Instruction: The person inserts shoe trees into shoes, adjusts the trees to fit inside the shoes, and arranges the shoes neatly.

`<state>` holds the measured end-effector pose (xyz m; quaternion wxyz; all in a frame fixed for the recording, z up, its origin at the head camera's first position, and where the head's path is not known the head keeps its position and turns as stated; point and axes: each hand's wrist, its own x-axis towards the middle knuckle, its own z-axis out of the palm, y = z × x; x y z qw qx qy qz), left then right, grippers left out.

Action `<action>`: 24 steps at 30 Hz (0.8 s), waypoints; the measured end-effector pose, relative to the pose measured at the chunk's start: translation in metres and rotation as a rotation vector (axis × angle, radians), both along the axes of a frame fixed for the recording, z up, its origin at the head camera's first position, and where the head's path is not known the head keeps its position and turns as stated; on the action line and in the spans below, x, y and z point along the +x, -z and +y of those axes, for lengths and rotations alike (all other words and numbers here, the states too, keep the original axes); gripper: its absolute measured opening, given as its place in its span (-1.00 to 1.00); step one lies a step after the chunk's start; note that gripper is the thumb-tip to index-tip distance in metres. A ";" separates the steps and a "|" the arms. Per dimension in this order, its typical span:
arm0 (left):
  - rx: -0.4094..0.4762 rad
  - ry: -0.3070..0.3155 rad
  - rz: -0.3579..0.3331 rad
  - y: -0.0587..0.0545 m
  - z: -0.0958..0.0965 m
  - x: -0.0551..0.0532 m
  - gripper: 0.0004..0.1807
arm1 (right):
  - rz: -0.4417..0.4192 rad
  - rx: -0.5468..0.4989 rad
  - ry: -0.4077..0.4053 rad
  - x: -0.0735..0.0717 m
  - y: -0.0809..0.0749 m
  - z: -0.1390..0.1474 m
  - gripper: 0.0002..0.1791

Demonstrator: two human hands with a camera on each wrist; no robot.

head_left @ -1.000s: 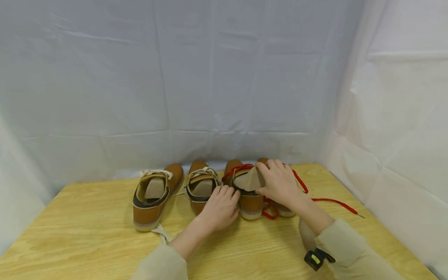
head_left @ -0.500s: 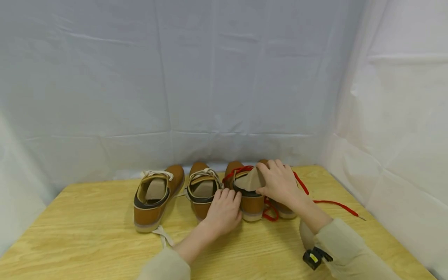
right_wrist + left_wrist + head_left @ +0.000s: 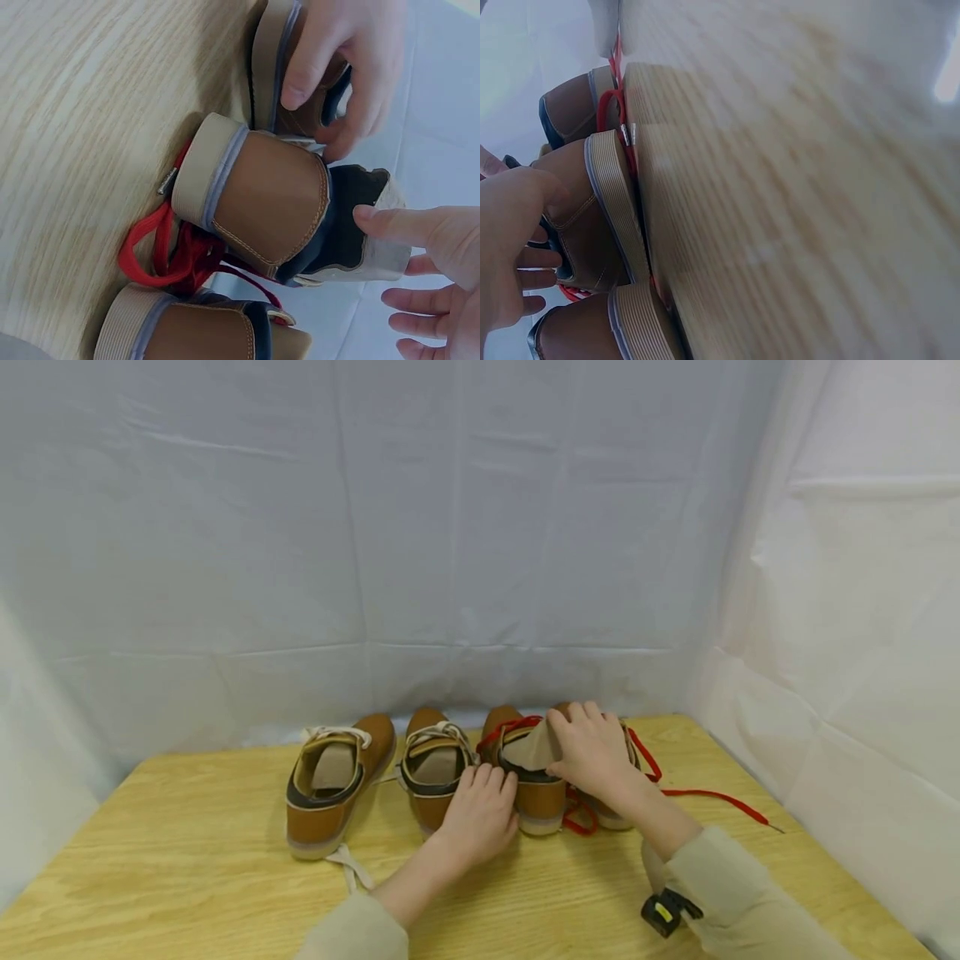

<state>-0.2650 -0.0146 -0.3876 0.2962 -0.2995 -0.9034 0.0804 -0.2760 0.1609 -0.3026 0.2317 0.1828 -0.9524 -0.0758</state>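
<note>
A brown shoe with red laces (image 3: 542,803) stands third from the left in a row on the wooden table. My right hand (image 3: 592,756) pinches a beige insole (image 3: 534,747) that rises from this shoe's opening. In the right wrist view, the thumb lies on the insole's dark underside (image 3: 346,202), with the other fingers behind it. My left hand (image 3: 480,810) is at the left side of the same shoe, fingertips against its collar. Its thumb stands apart from the fingers in the right wrist view. The shoe's toe is partly covered by laces.
Two brown shoes with cream laces, the far-left shoe (image 3: 318,818) and its neighbour (image 3: 431,802), stand to the left. Another red-laced shoe (image 3: 615,814) is at the right, partly behind my hand. A red lace (image 3: 720,793) trails right. White sheeting (image 3: 480,527) stands behind the table.
My right hand has shifted slightly left, keeping its pinch on the insole. My left hand has moved a little right along the red-laced shoe. The shoes stay in place.
</note>
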 end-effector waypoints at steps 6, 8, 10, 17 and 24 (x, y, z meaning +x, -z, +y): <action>0.005 0.016 0.001 0.001 -0.001 0.000 -0.50 | 0.034 -0.008 0.006 0.001 0.005 -0.005 -0.23; 0.009 0.024 0.010 0.002 -0.002 -0.001 -0.50 | 0.048 -0.009 0.013 0.001 0.006 -0.007 -0.23; 0.014 0.032 0.017 0.002 -0.002 -0.001 -0.50 | 0.055 -0.009 0.021 0.000 0.007 -0.008 -0.24; 0.016 0.041 0.029 0.002 -0.004 -0.004 -0.50 | 0.026 0.010 0.065 0.000 0.006 -0.015 -0.24; 0.026 0.056 0.050 0.003 -0.004 -0.004 -0.52 | 0.061 0.069 0.085 -0.001 0.004 -0.019 -0.25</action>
